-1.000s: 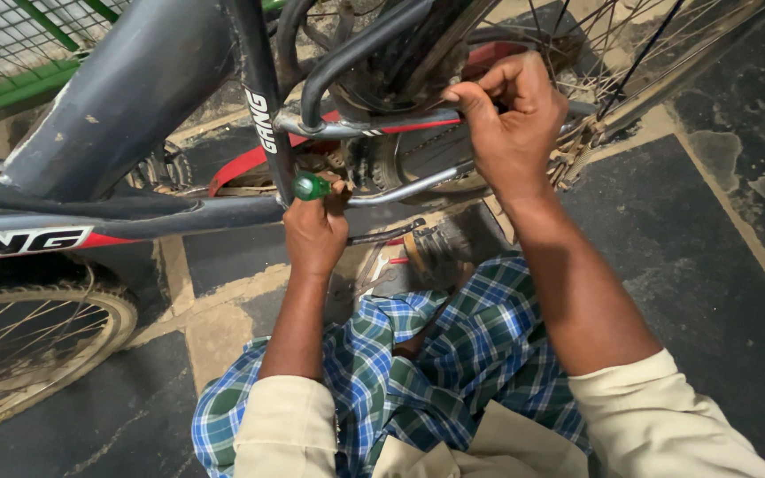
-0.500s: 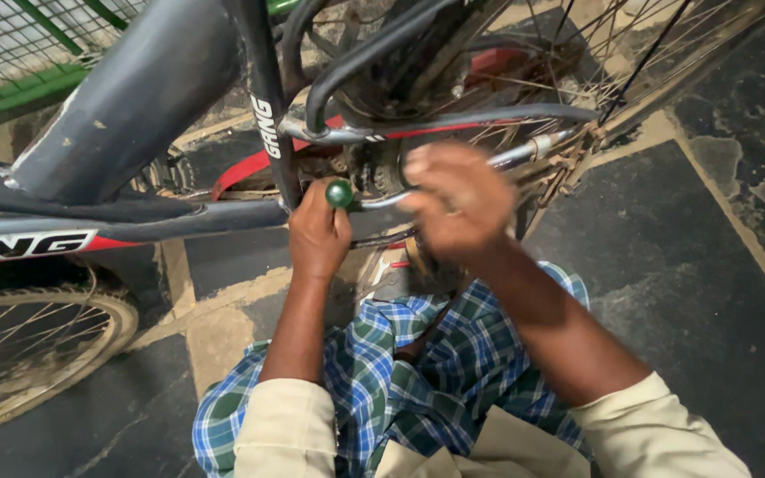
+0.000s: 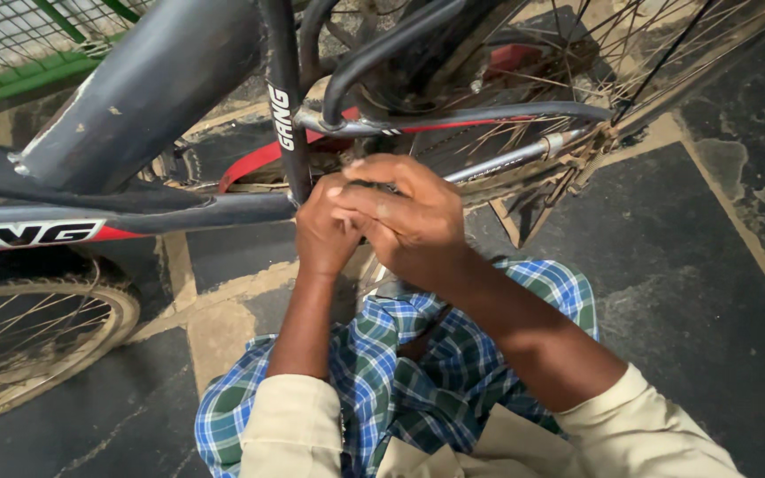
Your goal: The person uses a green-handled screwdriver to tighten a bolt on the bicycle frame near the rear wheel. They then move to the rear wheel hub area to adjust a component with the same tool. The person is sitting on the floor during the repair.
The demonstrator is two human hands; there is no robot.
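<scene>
Right hand [image 3: 409,226] cupped over left hand [image 3: 325,232], both pressed against bicycle frame [image 3: 214,211], grasp hidden, rear wheel [image 3: 577,62] far right.

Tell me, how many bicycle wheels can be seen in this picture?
2. One wheel is at the lower left, beside the left hand. The other wheel is at the top right, beyond the right hand. Both are cut off.

Seat-tube label: a narrow band of white block lettering [image 3: 280,118] running lengthwise on the black upright tube of the bicycle frame [image 3: 135,88], just above the person's clasped hands.
Lower-tube label: a white panel with large black lettering [image 3: 24,235], red stripe trailing at its right end, on the dark horizontal tube at far left.
Packages, signs, screens: none in view.
</scene>
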